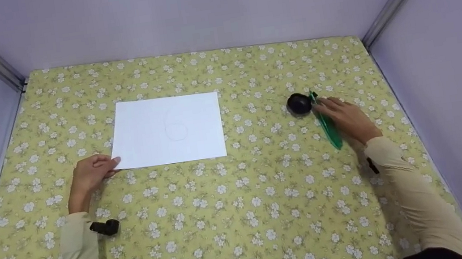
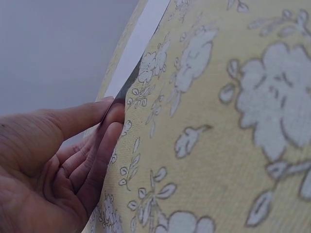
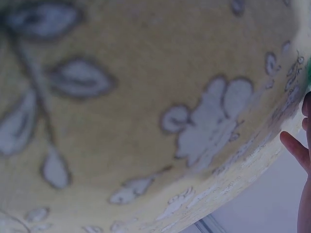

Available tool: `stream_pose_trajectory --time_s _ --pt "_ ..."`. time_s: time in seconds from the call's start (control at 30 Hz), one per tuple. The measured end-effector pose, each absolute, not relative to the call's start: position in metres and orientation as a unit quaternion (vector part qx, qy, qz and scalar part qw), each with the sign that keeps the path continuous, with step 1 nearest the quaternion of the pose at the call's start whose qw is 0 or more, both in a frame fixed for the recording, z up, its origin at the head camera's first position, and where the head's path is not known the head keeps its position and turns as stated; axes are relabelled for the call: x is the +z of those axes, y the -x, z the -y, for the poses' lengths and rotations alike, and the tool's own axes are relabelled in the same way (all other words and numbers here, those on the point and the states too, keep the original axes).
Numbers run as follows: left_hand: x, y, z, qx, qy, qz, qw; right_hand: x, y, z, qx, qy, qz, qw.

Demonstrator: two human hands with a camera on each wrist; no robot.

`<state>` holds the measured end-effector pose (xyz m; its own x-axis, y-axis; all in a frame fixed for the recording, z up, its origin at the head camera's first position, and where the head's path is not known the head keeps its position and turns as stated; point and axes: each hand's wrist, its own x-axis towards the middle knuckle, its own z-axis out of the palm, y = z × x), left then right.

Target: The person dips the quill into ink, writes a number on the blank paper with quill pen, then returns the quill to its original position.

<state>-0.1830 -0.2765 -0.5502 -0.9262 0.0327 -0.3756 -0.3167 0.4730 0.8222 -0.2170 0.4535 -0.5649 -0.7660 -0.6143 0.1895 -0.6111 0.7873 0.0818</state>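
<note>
Left hand (image 1: 91, 170) pinching near-left corner of paper sheet (image 1: 170, 129), flat on counter (image 1: 243, 218). Right hand (image 1: 344, 117), fingers relaxed, resting on green pen (image 1: 326, 124); black cap (image 1: 299, 103) just beyond fingertips. Step judged: pen pickup; next calls for closing fingers around barrel.

Cream long sleeves (image 1: 79, 254), small black cameras (image 1: 107, 227) at both wrists

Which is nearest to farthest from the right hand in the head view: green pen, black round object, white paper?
From the right hand:
1. green pen, under the hand, touching it.
2. black round object, just beyond the fingertips, to the left.
3. white paper, far left, by the left hand.
</note>
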Motion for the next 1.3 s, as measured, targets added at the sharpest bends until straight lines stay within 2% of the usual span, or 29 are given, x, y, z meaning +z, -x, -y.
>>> stream_pose_trajectory --time_s 0.3,0.57,0.77,0.93,1.07,1.3 --pt "-0.545 0.183 0.274 0.494 0.080 -0.848 0.172 -0.560 0.214 -0.451 0.012 -0.306 0.943 0.132" --pt "-0.538 0.185 0.274 0.480 0.058 -0.859 0.169 -0.560 0.216 -0.449 0.031 -0.309 0.931 0.192" --pt "-0.537 0.184 0.273 0.468 0.071 -0.863 0.177 -0.559 0.216 -0.446 0.035 -0.303 0.932 0.194" --pt "-0.539 0.180 0.268 0.440 0.067 -0.888 0.118 -0.557 0.215 -0.443 0.059 -0.283 0.937 0.194" --pt "-0.543 0.179 0.261 0.392 0.054 -0.917 0.059 -0.556 0.214 -0.439 0.080 -0.275 0.932 0.221" --pt "-0.544 0.177 0.258 0.328 0.040 -0.944 -0.003 -0.555 0.212 -0.424 0.119 -0.266 0.921 0.260"
